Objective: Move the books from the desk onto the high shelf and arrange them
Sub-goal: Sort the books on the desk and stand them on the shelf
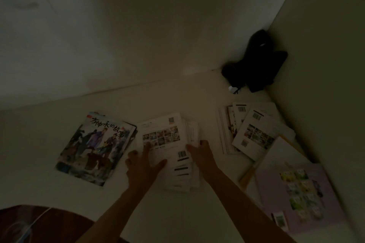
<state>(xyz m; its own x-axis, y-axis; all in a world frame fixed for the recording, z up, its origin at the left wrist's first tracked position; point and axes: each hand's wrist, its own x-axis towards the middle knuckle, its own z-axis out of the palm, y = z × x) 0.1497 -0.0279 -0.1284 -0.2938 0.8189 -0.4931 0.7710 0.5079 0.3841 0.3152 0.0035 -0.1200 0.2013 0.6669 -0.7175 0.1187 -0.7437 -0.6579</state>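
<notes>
A fanned stack of thin white books (167,138), back covers up, lies in the middle of a white surface (39,140). My left hand (143,163) lies on the stack's left side with fingers spread. My right hand (199,152) is at the stack's right edge, fingertips on the top books. To the left lies a picture book (94,148) with painted figures and black characters on top of others. Another white pile (250,132) sits at the right, and a pale purple book (296,195) lies at the near right.
The light is dim. A black object (256,63) stands in the far right corner where two white walls meet. A wall (325,85) runs along the right side, close to the right-hand books. A thin yellow book edge (248,173) shows beneath the purple book.
</notes>
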